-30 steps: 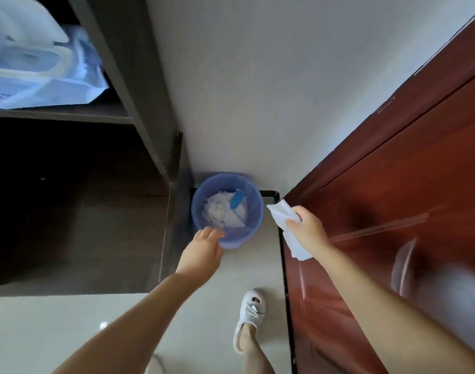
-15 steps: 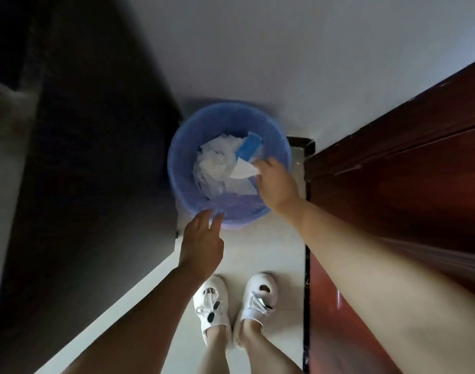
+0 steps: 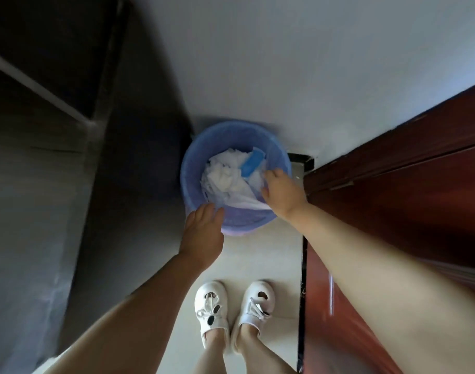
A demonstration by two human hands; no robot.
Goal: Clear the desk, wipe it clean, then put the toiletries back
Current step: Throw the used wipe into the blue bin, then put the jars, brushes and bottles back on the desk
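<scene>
Since the earlier frame the right hand point(image 3: 280, 193) has let the white wipe point(image 3: 244, 201) go into the blue bin point(image 3: 232, 221), and the view has pulled back a little from that bin. Landmark for everything else is the bin, which stands on the pale floor point(image 3: 271, 255) against the white wall point(image 3: 284, 63). Left of it rises a dark cabinet side point(image 3: 55, 184); right of it runs a red-brown wooden door point(image 3: 406, 198). Below it, nearer the person, two white shoes point(image 3: 232, 306) stand side by side.

Inside the bin lies a heap of crumpled white tissue point(image 3: 225, 176) with a blue packet point(image 3: 252, 161) leaning at the far side. The wipe drapes over the near right part of the heap, just under the right hand, which hangs over the bin's right rim with its fingers spread and loose; it seems to hold nothing, though motion blur leaves that a little uncertain. The left hand point(image 3: 204, 233) hovers at the near rim, fingers straight and relaxed, empty.

Judging from this, the wiping is probably done, since the used wipe is now discarded. Neither the worktop nor the toiletries are in view here, so their state cannot be told; putting the toiletries back looks like the step left.
</scene>
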